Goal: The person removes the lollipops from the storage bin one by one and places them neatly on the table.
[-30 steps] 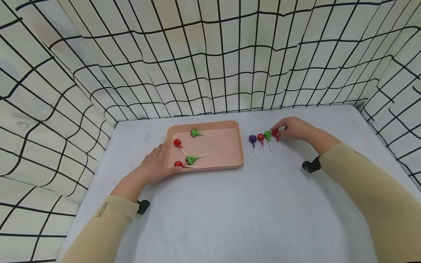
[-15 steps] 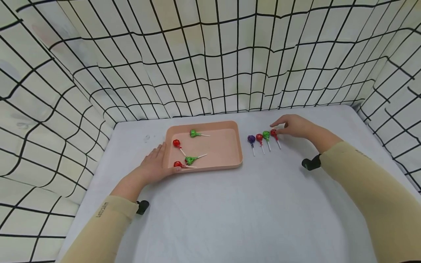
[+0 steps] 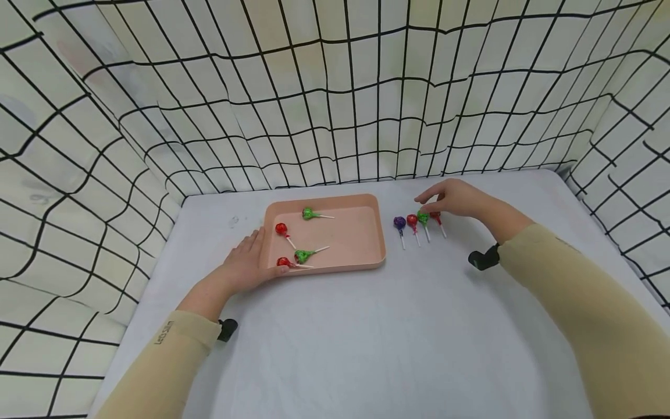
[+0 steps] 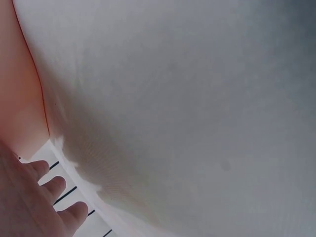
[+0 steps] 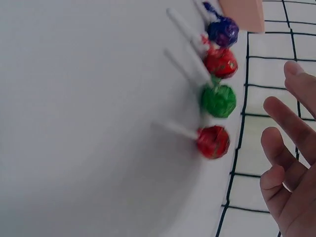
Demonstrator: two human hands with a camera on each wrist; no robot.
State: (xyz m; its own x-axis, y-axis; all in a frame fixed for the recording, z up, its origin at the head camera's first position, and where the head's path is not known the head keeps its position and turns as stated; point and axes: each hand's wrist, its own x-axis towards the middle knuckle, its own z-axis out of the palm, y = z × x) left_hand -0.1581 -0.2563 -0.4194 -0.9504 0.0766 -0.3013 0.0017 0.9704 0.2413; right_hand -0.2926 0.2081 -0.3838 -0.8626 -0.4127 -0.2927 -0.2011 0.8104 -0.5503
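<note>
My left hand (image 3: 245,265) rests flat along the left side of the pink tray (image 3: 356,233), its thumb at the front rim. Inside the tray lie a green lollipop (image 3: 309,213) at the back, a red one at the left, and a green and a red one near the front. My right hand (image 3: 454,198) hovers with parted, loosely bent fingers over a row of lollipops right of the tray, holding nothing. The row runs from a purple lollipop (image 5: 223,32) through a red lollipop (image 5: 221,63) and a green lollipop (image 5: 218,100) to another red lollipop (image 5: 213,142).
A white cloth covers the table (image 3: 335,337). Black wire grid panels (image 3: 361,87) backed with pale sheeting stand along the back and both sides of the table. A dark wrist camera (image 3: 484,258) sits under each sleeve cuff.
My right hand has let go of the rightmost red lollipop, lifted slightly and moved left over the green one. My left hand has stayed on the tray.
</note>
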